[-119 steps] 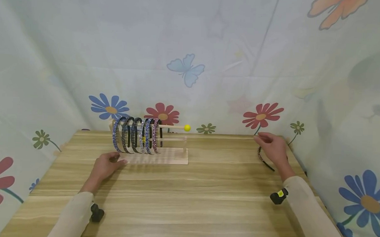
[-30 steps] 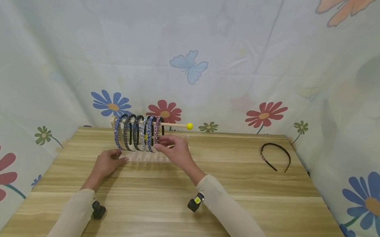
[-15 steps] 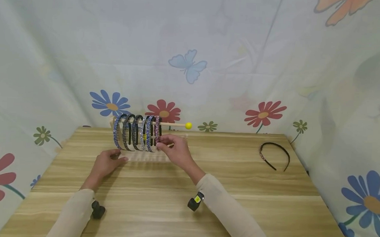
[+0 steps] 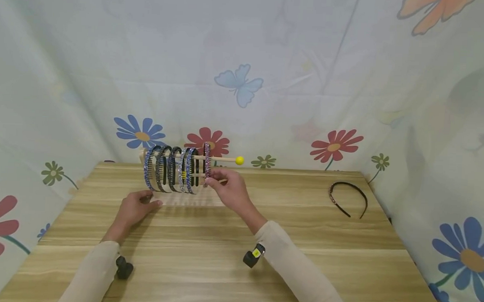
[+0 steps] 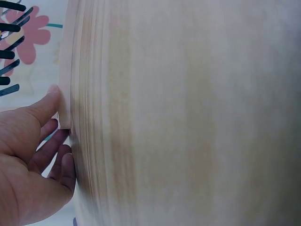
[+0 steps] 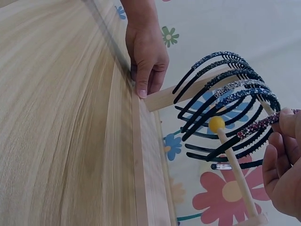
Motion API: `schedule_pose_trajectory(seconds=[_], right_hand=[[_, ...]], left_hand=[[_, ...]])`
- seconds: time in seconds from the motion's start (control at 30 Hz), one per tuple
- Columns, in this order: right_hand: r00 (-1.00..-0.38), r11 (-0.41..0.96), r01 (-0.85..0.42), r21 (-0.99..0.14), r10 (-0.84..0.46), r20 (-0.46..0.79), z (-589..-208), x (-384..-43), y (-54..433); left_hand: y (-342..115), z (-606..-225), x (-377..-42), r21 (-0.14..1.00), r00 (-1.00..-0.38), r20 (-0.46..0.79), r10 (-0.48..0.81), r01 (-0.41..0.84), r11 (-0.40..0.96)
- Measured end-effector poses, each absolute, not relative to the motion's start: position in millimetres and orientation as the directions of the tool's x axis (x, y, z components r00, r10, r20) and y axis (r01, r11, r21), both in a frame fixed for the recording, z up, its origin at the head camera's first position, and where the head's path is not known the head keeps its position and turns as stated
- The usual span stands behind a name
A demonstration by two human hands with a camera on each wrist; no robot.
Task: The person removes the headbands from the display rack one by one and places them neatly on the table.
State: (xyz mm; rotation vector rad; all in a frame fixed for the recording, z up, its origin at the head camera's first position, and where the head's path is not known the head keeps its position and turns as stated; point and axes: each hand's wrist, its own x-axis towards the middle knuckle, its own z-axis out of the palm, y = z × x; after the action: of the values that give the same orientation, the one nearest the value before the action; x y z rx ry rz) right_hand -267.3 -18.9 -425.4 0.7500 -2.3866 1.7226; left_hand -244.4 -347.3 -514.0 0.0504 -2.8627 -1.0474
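Note:
A wooden headband stand (image 4: 224,159) carries several toothed, glittery headbands in a row along its rods. My right hand (image 4: 236,193) pinches the pink-purple rhinestone headband (image 4: 207,163) low on its front side, between thumb and fingers. That headband stands apart to the right of the blue headband (image 4: 189,171) closest to it, still around the rods. In the right wrist view, a dark end of it passes beside the yellow ball (image 6: 217,124) on the rod's tip. My left hand (image 4: 134,209) holds the front left corner of the stand's base (image 5: 66,70), thumb on its edge and fingers around the end.
A thin black headband (image 4: 331,196) with a rhinestone section lies on the wood-grain table (image 4: 205,257) at the far right. Behind the table hangs a flowered cloth (image 4: 247,34). Each sleeve bears a black wrist camera (image 4: 252,256).
My right hand has come from the loose headband at the far right to the stand, gripped the pink-purple headband and slid it right, opening a gap. My left hand stays at the base.

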Motion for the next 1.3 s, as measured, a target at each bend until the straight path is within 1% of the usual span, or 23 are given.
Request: schedule_pose_trajectory(seconds=[0.47,0.67,0.9,1.3], right_hand=[[-0.883,0.222,-0.441,-0.87,-0.282,0.375,-417,-265,-6],[-0.87,0.219,-0.471,-0.855,-0.277,0.408,-410,-263,0],[-0.853,0.165,-0.498,-0.852,-0.274,0.445,-401,-260,8],[-0.843,0.195,-0.526,-0.828,-0.244,0.479,-387,-260,25]], left_hand=[[-346,-513,-243,0.642,-0.995,0.079,-0.062,0.003,0.767],[-346,-514,-243,0.641,-0.995,0.082,-0.059,0.008,0.767],[-346,-513,-243,0.642,-0.995,0.078,-0.057,0.006,0.767],[-346,-512,-243,0.651,-0.995,0.079,-0.057,0.008,0.759]])
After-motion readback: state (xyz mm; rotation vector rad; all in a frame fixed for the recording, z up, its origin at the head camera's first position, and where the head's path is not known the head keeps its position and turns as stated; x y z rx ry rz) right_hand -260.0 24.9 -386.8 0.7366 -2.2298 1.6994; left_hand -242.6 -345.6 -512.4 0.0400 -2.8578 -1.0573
